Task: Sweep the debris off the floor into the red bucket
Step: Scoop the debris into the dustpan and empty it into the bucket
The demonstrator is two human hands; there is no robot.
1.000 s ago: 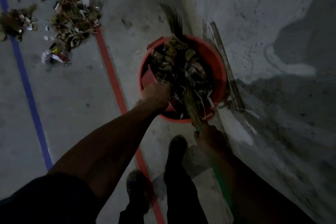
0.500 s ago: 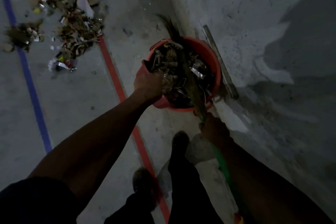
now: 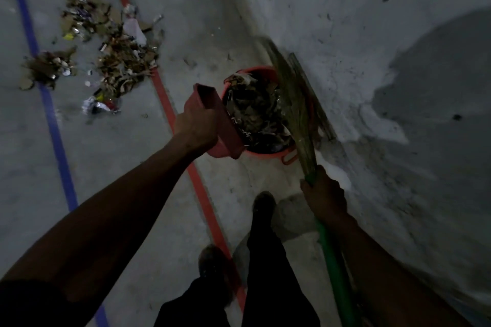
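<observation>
The red bucket (image 3: 268, 152) stands on the floor by the wall, filled with dry leaves and scraps. My left hand (image 3: 196, 125) grips a red dustpan (image 3: 212, 103) held tilted at the bucket's left rim. My right hand (image 3: 322, 195) grips the green handle of a broom (image 3: 297, 109), whose bristles lie across the right side of the bucket and reach past its far rim. A large debris pile (image 3: 117, 61) of leaves, paper and wrappers lies on the floor at upper left, with a smaller pile (image 3: 47, 69) beside it.
A grey concrete wall (image 3: 372, 48) runs along the right. A wooden strip (image 3: 310, 95) leans on it behind the bucket. A red floor line (image 3: 202, 194) and a blue floor line (image 3: 53, 119) cross the concrete floor. My feet (image 3: 261, 207) stand near the bucket.
The dustpan has been lifted out of the bucket and drawn to its left rim. The broom has swung to the bucket's right side. The camera view has shifted, showing more of the debris pile.
</observation>
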